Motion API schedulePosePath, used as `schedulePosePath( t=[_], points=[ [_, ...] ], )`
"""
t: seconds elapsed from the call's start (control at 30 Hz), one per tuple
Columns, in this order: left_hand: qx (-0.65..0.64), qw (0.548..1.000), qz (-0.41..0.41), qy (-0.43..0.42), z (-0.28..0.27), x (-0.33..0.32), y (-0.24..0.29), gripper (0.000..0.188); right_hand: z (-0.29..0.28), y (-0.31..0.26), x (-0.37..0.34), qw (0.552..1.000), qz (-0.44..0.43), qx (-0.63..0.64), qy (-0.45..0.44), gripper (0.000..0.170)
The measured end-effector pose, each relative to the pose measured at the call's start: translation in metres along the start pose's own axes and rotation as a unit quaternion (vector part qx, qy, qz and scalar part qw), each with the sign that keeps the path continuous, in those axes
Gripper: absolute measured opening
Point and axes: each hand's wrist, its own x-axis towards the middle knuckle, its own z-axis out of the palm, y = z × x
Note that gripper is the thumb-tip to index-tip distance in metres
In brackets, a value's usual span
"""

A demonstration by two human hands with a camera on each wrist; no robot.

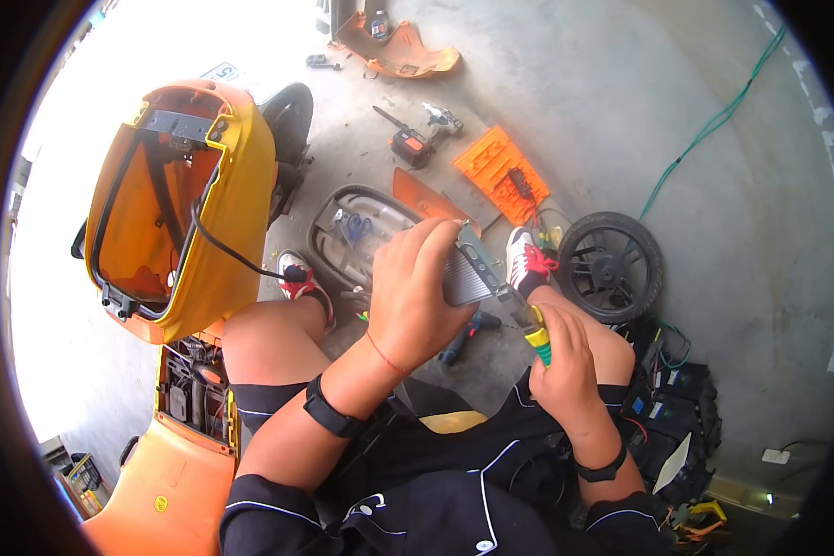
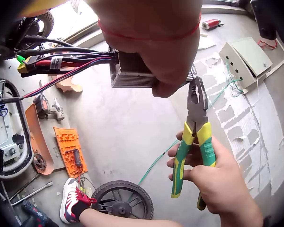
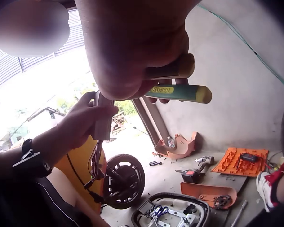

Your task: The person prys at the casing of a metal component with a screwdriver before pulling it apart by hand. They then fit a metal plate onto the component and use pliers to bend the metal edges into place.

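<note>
My left hand (image 1: 415, 292) grips a finned metal controller box (image 1: 466, 281) above my lap. From one end of it, in the left wrist view, runs a bundle of black, red and blue wires (image 2: 68, 56) with connectors. My right hand (image 1: 565, 366) holds combination pliers (image 2: 197, 109) with green and yellow handles, fingers around the grips. In the left wrist view the pliers' tips are right at the box's other end, beside the left fingers. In the right wrist view, the right hand hides the pliers' head.
A yellow-orange scooter body (image 1: 243, 199) stands at left. Around my feet lie a seat frame (image 1: 320, 232), an orange panel (image 1: 500, 167), a cordless tool (image 1: 410, 146) and a spoked wheel (image 1: 610, 269). Black battery packs (image 1: 686, 398) are at right; a green cable (image 1: 713, 125) crosses the floor.
</note>
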Motion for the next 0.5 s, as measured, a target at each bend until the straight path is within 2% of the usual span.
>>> schedulePosePath(
  t=[0.27,0.5],
  points=[
    [0.016,0.999,-0.037,-0.036,-0.0018,0.0006,-0.0005,0.083,0.0017,0.0020,0.0053,0.997,0.026,0.066,-0.030,0.059],
    [0.032,0.995,-0.067,-0.062,-0.0030,0.0017,-0.0001,0.080,0.0016,0.0097,0.0063,0.989,0.059,0.111,-0.082,0.058]
  ],
)
